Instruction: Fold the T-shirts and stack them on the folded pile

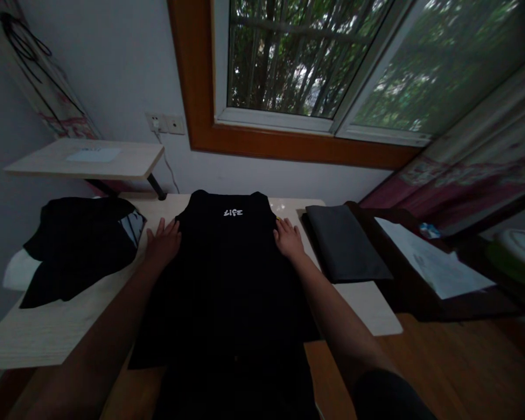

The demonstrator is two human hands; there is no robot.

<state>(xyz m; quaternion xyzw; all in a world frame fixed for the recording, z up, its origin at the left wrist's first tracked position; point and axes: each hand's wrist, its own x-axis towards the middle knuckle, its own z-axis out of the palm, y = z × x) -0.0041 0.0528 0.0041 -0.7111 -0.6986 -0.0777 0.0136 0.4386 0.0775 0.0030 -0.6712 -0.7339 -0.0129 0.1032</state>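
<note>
A black garment (227,274) with small white lettering near its top lies flat on a light wooden table (48,332) and hangs over the near edge. My left hand (163,240) rests flat on the garment's upper left edge, fingers spread, open. My right hand (287,238) lies flat on its upper right edge, fingers stretched out, holding nothing.
A crumpled pile of dark clothes (76,245) sits on the table's left. A folded dark grey cloth (345,242) lies to the right. A dark desk with a white sheet (433,262) stands further right. A small shelf (87,158), wall sockets (166,123) and a window (332,58) are behind.
</note>
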